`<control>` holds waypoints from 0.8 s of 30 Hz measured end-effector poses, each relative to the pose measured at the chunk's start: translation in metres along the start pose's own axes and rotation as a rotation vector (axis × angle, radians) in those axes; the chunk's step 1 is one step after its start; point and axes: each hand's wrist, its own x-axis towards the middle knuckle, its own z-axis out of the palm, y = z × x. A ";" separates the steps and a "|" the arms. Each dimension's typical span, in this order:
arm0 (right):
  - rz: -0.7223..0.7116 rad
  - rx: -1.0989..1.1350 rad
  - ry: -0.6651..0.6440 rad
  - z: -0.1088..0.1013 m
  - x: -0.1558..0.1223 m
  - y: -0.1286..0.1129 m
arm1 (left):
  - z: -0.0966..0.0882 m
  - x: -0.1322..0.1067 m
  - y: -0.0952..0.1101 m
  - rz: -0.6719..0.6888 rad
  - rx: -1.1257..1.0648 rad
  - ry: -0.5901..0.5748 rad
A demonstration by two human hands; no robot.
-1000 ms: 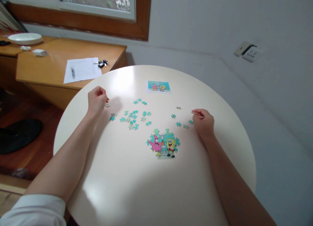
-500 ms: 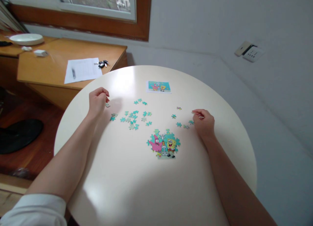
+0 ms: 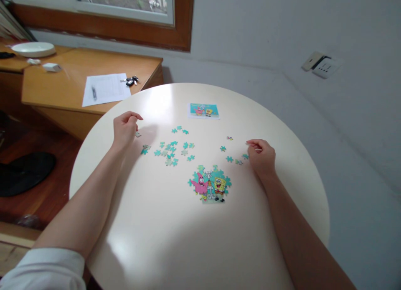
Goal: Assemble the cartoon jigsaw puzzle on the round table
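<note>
My left hand (image 3: 124, 128) hovers at the left of the round cream table (image 3: 175, 244), fingers loosely uncurled, index stretched over a single puzzle piece (image 3: 138, 134) lying on the top. My right hand (image 3: 262, 156) rests at the right, fingers pinched on what looks like a small pale puzzle piece (image 3: 257, 149). A partly joined cartoon puzzle (image 3: 209, 184) lies between my forearms. Several loose teal pieces (image 3: 171, 152) are scattered beyond it, and a few more pieces (image 3: 233, 159) lie just left of my right hand.
A small reference picture (image 3: 203, 110) lies at the table's far side. A wooden desk (image 3: 56, 93) at the left carries a sheet of paper (image 3: 105, 88), keys (image 3: 130, 81) and a white plate (image 3: 33, 49). A wall socket (image 3: 322, 65) sits at the right, a black chair base (image 3: 25, 173) on the floor.
My left hand's fingers have uncurled and lifted from the single piece, which stays on the table. My right hand has hardly moved.
</note>
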 end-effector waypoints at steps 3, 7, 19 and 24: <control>-0.002 -0.003 -0.003 0.000 0.000 0.001 | 0.000 0.002 -0.004 0.000 -0.001 -0.004; 0.015 -0.015 -0.013 -0.001 0.000 -0.001 | -0.001 0.005 -0.009 0.012 -0.014 0.003; 0.006 -0.008 -0.009 0.000 0.000 0.000 | -0.001 0.000 0.000 0.014 0.020 0.003; 0.044 0.033 -0.006 0.000 0.002 0.000 | -0.003 0.001 -0.002 0.029 0.030 0.013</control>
